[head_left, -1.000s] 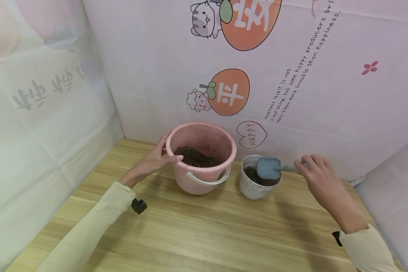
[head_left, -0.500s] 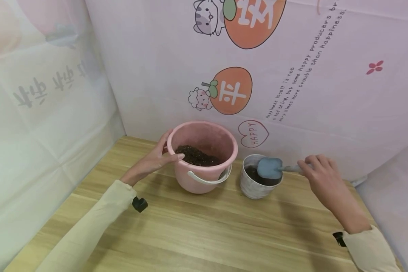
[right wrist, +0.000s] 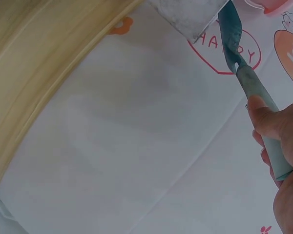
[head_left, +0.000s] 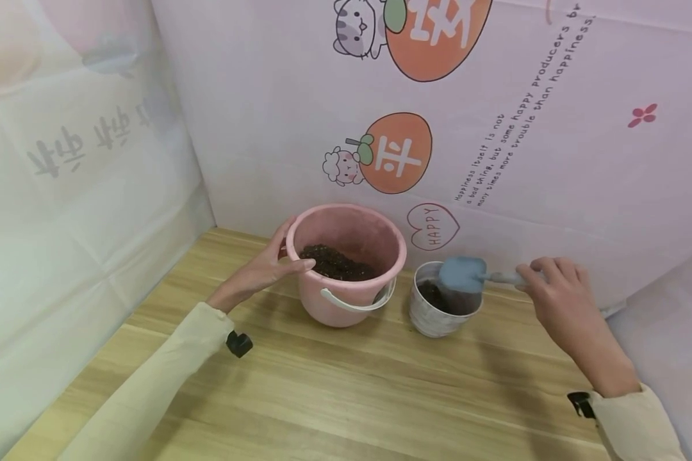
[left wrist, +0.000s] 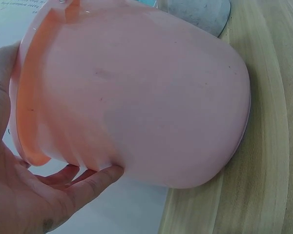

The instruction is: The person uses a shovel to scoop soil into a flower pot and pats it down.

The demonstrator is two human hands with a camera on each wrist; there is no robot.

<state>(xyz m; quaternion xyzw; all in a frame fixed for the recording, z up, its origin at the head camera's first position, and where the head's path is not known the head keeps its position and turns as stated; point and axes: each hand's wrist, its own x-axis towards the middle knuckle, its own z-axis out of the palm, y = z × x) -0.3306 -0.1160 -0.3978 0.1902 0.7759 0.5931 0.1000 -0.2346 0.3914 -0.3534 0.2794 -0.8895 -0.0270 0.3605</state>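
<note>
Centre, the left hand (head_left: pixel 265 266) grips the pink, round plastic bucket (left wrist: pixel 151 97), likely steadying it; right of centre, the right hand (head_left: pixel 568 307) grasps the blue, broad-bladed trowel (head_left: pixel 463 275) over the white marbled round pot (head_left: pixel 436 322), materials unclear.

left wrist: white pot (left wrist: pixel 197 13) cropped at top; head: its soil (head_left: pixel 430 293) partly behind shovel (head_left: pixel 462 274)
</note>
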